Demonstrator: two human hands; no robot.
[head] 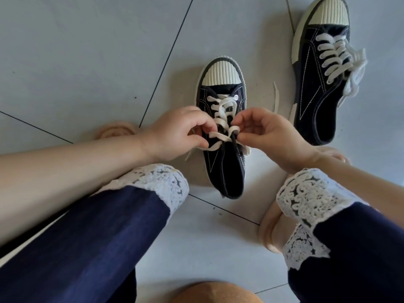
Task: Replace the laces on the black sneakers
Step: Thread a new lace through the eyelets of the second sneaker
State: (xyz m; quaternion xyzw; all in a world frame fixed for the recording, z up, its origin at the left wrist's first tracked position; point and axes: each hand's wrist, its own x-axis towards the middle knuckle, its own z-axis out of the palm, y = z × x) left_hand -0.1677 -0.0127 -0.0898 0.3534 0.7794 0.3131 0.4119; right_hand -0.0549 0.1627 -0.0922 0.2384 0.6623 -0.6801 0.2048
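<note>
White lace [220,136] pinched by left hand [181,133] and right hand [270,136] over near sneaker [223,162]; second sneaker [321,84] laced, beside on floor [87,51]

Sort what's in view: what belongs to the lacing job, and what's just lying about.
Job:
near sneaker
its white lace, pinched by the left hand and the right hand
far sneaker, laced

Lying about:
pink slipper by the left wrist
brown round object at the bottom edge
</note>
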